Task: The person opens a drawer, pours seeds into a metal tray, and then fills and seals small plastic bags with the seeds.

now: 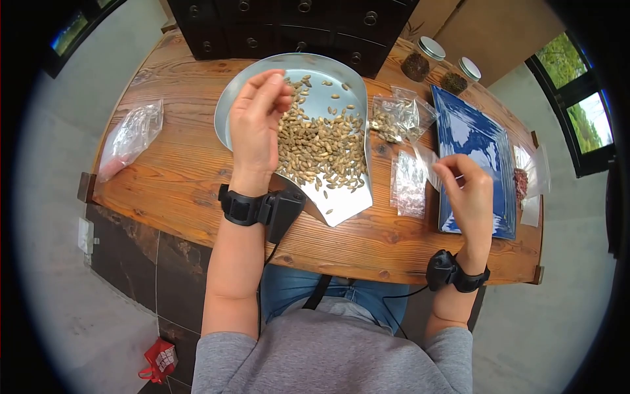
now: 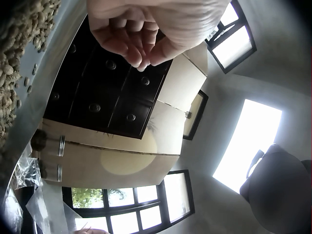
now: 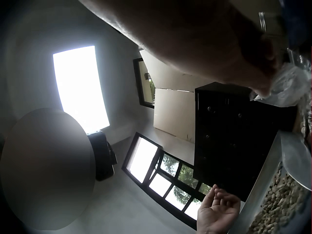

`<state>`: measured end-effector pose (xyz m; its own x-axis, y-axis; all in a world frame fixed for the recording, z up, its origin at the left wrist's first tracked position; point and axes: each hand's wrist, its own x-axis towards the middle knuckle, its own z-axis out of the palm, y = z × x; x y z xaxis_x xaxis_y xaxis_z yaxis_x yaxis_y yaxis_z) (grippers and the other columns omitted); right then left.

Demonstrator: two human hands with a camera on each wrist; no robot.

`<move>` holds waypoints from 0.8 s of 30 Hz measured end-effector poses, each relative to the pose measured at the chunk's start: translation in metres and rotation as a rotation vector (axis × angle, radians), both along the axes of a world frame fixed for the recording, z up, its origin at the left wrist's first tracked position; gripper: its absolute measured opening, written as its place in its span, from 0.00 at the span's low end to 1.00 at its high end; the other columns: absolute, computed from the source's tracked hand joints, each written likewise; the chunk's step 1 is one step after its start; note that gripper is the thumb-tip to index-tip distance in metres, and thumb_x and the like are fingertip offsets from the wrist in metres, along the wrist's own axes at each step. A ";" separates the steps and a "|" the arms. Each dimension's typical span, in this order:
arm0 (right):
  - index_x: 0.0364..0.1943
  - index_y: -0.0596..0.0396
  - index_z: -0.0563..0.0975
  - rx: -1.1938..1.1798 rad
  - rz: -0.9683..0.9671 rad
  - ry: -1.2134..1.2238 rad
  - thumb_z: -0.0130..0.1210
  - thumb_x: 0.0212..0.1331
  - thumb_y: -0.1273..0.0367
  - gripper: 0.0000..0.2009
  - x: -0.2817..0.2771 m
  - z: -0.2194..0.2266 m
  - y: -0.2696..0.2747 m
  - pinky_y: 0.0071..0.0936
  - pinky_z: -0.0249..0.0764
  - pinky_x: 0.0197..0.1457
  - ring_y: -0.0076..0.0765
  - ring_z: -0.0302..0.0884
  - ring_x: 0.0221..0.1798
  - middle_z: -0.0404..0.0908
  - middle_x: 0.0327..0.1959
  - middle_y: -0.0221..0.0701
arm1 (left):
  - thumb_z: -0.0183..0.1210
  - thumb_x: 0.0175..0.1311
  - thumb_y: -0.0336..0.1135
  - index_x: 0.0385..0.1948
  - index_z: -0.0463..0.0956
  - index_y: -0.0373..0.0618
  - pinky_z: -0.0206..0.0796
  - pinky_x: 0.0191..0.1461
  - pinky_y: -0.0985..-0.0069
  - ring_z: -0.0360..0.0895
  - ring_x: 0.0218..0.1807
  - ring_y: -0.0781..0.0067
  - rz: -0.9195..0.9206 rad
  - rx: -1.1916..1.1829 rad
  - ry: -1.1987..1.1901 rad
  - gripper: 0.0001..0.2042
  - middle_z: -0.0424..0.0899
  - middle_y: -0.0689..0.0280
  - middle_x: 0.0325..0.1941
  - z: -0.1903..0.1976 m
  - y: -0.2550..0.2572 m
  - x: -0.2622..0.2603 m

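Observation:
My left hand (image 1: 254, 128) is raised over a metal scoop pan (image 1: 226, 108) on the wooden table. Its fingers curl in, and the thumb meets the fingertips (image 2: 142, 62) in the left wrist view; nothing shows between them. Brown, oval dried pods (image 1: 328, 151) cover much of the pan, some loose near its lip. To the right, my right hand (image 1: 469, 187) pinches a small clear plastic bag (image 1: 428, 165) between thumb and fingers. That bag (image 3: 288, 87) looks crumpled in the right wrist view, partly hidden behind the hand.
Clear bags (image 1: 401, 117), one holding pale pieces, and a flat packet (image 1: 409, 184) lie between the pan and a blue rectangular plate (image 1: 476, 151). Two lidded jars (image 1: 415, 67) stand behind. A dark drawer cabinet (image 1: 282, 29) borders the back; another bag (image 1: 133, 138) lies left.

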<state>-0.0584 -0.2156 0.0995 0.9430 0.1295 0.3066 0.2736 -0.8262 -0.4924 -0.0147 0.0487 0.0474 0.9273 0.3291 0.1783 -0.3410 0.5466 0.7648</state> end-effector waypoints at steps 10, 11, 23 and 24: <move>0.32 0.65 0.76 0.571 0.327 0.243 0.53 0.53 0.74 0.07 0.025 0.006 0.067 0.14 0.70 0.26 0.18 0.73 0.24 0.77 0.23 0.30 | 0.61 0.52 0.27 0.32 0.76 0.39 0.66 0.40 0.86 0.74 0.34 0.83 -0.255 0.298 -0.217 0.06 0.79 0.69 0.32 0.007 -0.019 -0.012; 0.32 0.66 0.76 0.571 0.353 0.282 0.53 0.52 0.74 0.07 0.028 0.009 0.073 0.14 0.70 0.26 0.18 0.73 0.24 0.77 0.23 0.30 | 0.61 0.52 0.27 0.32 0.76 0.39 0.66 0.40 0.86 0.74 0.34 0.83 -0.245 0.308 -0.220 0.06 0.79 0.69 0.32 0.007 -0.018 -0.012; 0.26 0.62 0.76 0.462 0.355 0.108 0.56 0.47 0.73 0.05 0.049 -0.002 0.092 0.19 0.71 0.29 0.24 0.75 0.24 0.78 0.21 0.33 | 0.60 0.53 0.28 0.30 0.75 0.37 0.67 0.36 0.88 0.74 0.31 0.85 -0.262 0.413 0.030 0.06 0.78 0.67 0.31 0.006 -0.017 -0.009; 0.25 0.62 0.75 0.409 0.321 0.037 0.55 0.46 0.73 0.05 0.050 -0.002 0.092 0.20 0.71 0.29 0.26 0.75 0.23 0.77 0.20 0.33 | 0.60 0.53 0.28 0.28 0.75 0.37 0.67 0.35 0.89 0.74 0.30 0.85 -0.250 0.452 0.049 0.05 0.78 0.67 0.30 0.005 -0.016 -0.009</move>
